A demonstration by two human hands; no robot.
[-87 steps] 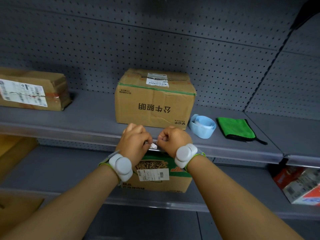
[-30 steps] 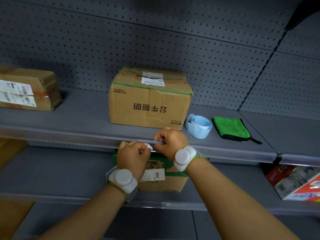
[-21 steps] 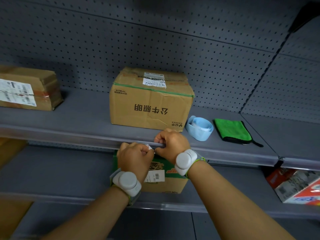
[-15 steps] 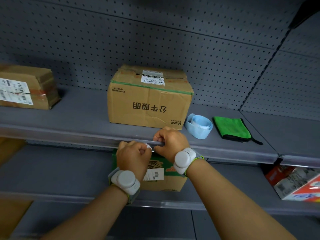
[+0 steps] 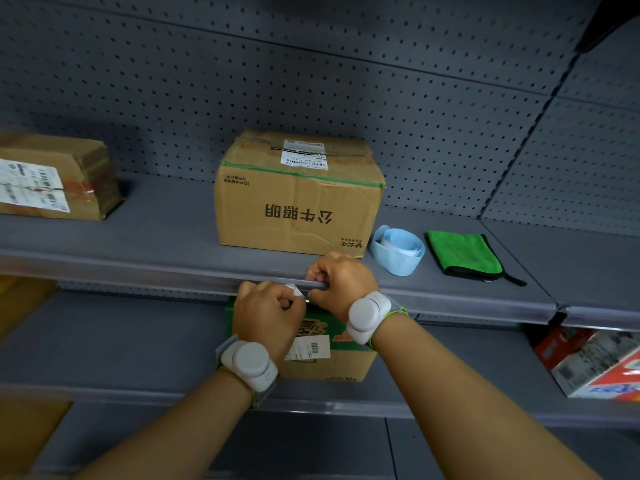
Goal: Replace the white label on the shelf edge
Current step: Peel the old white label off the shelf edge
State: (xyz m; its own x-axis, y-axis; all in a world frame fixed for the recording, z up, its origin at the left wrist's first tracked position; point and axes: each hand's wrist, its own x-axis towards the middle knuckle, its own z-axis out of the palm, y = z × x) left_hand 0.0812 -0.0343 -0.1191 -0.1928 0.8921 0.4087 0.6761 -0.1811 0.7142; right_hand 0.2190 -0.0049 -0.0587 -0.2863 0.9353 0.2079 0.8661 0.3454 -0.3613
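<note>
Grey pegboard backs the shelving. On the shelf edge (image 5: 450,299), the left hand (image 5: 268,315) pinches the white label (image 5: 294,289), while the right hand (image 5: 341,280) curls over the rail just beside it. Open edge runs free to either side; the cardboard box (image 5: 298,195) stands close behind. Compared with 0.5 s ago, both hands keep the same grip.
</note>
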